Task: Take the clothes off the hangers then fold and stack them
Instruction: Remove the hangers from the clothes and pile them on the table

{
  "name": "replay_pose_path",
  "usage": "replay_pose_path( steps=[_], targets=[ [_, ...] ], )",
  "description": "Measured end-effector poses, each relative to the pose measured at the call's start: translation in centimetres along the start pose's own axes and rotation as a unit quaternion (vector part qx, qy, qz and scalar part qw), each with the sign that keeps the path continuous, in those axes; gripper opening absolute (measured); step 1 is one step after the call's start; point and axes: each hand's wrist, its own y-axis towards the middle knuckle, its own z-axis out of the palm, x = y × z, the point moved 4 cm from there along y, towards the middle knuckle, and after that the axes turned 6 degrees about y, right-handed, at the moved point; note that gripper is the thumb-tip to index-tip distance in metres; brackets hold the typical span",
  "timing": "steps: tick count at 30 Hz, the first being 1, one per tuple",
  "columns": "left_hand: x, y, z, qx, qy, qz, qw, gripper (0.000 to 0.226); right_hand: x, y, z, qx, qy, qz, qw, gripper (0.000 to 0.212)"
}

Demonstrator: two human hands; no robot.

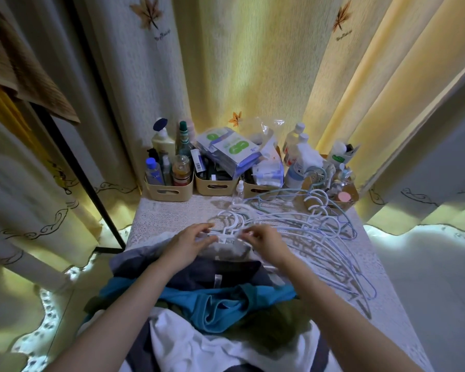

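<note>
Here both hands, left hand and right hand, pinch the white plastic hanger with loosely curled fingers, probably to slide it out of the pale grey garment.

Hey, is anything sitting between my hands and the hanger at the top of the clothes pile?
Nothing visible. The left hand and right hand are already at the white hanger, on either side of its neck, above the grey garment.
</note>
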Motion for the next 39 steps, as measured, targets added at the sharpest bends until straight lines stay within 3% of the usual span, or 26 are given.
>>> replay_pose_path(
  steps=[5,10,14,16,18,20,21,23,25,27,30,33,36,39],
  targets=[
    [4.5,-1.7,0.4,0.053,0.204,-0.029,0.977,0.051,-8.8,-1.3,-11.8,-0.155,-0.011,0.084,0.984,0.013],
    [6.2,-2.6,1.6,0.106,0.146,-0.091,0.979,0.068,-16.6,-2.5,-14.0,-0.190,-0.023,0.197,0.961,0.025],
    [5.4,-2.7,0.9,-0.049,0.307,-0.025,0.950,0.081,-18.4,-2.1,-12.7,-0.200,-0.025,0.245,0.948,0.030],
    [5.3,-2.1,0.6,-0.057,0.306,-0.035,0.950,0.092,-18.7,-1.7,-12.8,-0.228,-0.047,0.272,0.934,0.033],
    [5.7,-1.6,0.9,-0.021,0.282,-0.057,0.958,0.084,-18.8,-1.3,-12.6,-0.239,-0.083,0.304,0.918,0.036],
    [6.3,-1.5,1.3,0.026,0.239,-0.050,0.969,0.033,-18.5,-1.3,-12.1,-0.281,-0.088,0.348,0.890,0.039],
    [6.7,-1.5,1.7,0.078,0.196,-0.054,0.976,0.022,-18.0,-1.5,-11.8,-0.319,-0.081,0.363,0.872,0.041],
    [7.4,-1.7,3.0,0.186,0.136,-0.067,0.971,0.057,-16.5,-1.5,-11.0,-0.394,-0.084,0.338,0.850,0.040],
    [7.6,-2.0,4.0,0.250,0.142,-0.053,0.956,0.067,-14.4,-0.7,-9.4,-0.414,-0.089,0.252,0.870,0.028],
    [7.7,-1.7,4.5,0.236,0.155,-0.036,0.959,0.063,-11.9,0.5,-6.4,-0.327,-0.060,0.130,0.934,0.014],
    [6.9,-0.4,3.9,0.073,0.230,0.014,0.970,0.032,-8.1,1.5,-0.8,-0.063,-0.008,-0.002,0.998,0.013],
    [5.9,1.0,2.9,-0.030,0.263,0.008,0.964,0.046,-5.8,1.2,3.3,0.191,-0.054,-0.022,0.980,0.024],
    [6.4,2.3,2.7,-0.002,0.286,-0.048,0.957,0.055,-5.1,-0.1,4.9,0.303,-0.022,0.060,0.951,0.027],
    [6.3,2.9,2.4,0.005,0.348,-0.059,0.936,0.045,-5.4,-3.0,6.8,0.426,0.049,0.151,0.891,0.018]
  ],
)
